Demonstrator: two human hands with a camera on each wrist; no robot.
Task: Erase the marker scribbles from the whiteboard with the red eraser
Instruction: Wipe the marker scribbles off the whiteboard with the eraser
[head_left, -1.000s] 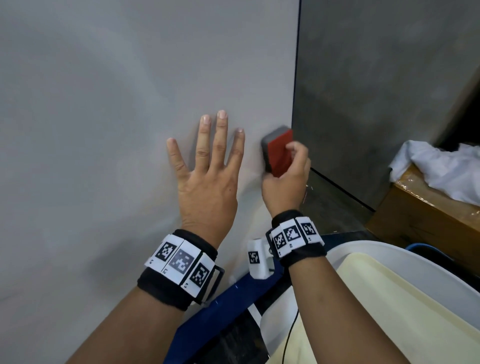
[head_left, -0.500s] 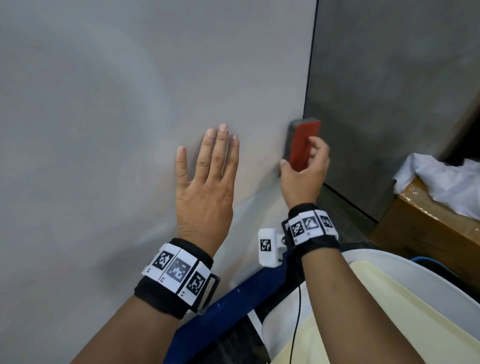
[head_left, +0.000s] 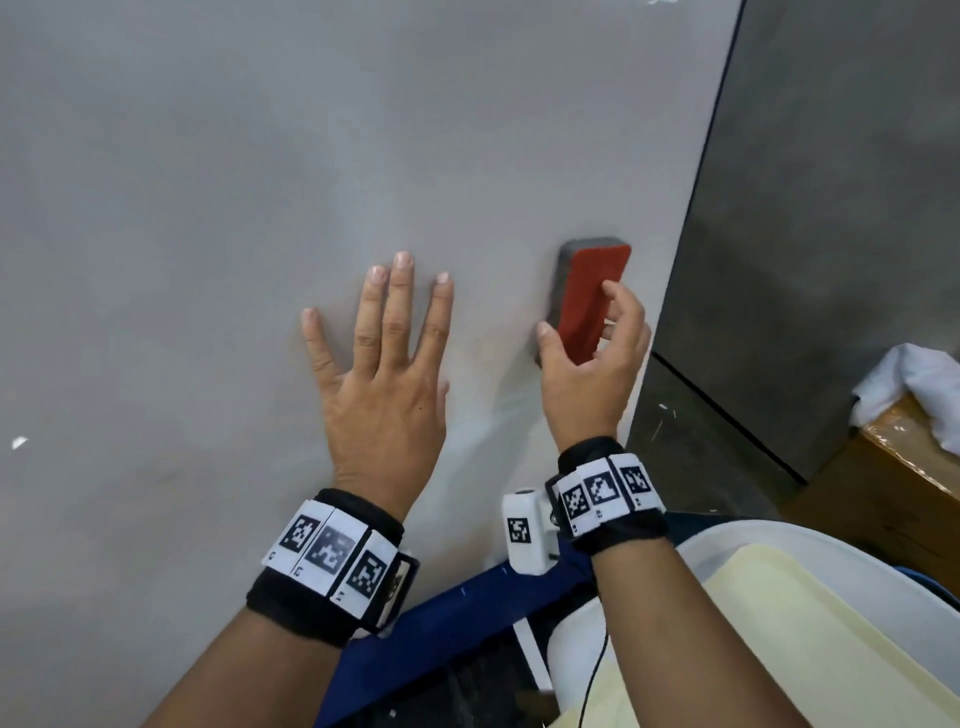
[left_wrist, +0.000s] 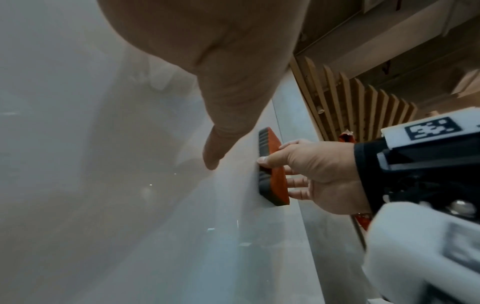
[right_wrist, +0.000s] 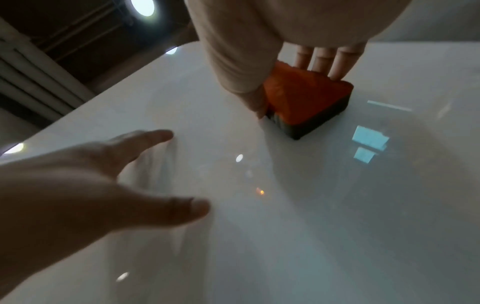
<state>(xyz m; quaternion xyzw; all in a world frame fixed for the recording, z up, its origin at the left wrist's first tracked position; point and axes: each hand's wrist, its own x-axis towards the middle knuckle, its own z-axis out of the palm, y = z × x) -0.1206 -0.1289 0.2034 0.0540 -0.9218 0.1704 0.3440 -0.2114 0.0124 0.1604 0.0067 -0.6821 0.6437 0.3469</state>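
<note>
Whiteboard (head_left: 208, 208) filled most of the head view, pale and glossy, no scribbles made out anywhere on the visible part. Dark grey wall (head_left: 831, 208) ran along its right edge. Cream tray (head_left: 779, 623) sat low right, cardboard box (head_left: 893, 483) beyond it with a white cloth (head_left: 914, 379) heaped on top.

Left hand (head_left: 384, 395) lay flat on the board, fingers (head_left: 400, 306) straight and spread, holding nothing; thumb stretched out toward the right in the left wrist view (left_wrist: 215, 148).

Right hand (head_left: 592, 384) gripped the red eraser (head_left: 587, 306) just beside the left hand, near the board's right edge. Thumb (left_wrist: 267, 159) pinched one long side, fingers (right_wrist: 322, 61) curled over the other. Held upright, red back facing out, dark pad pressed against the board (left_wrist: 265, 156); seen likewise from the right wrist (right_wrist: 303, 105).

Black bands with checkered tags wrapped both wrists (head_left: 332, 556).
</note>
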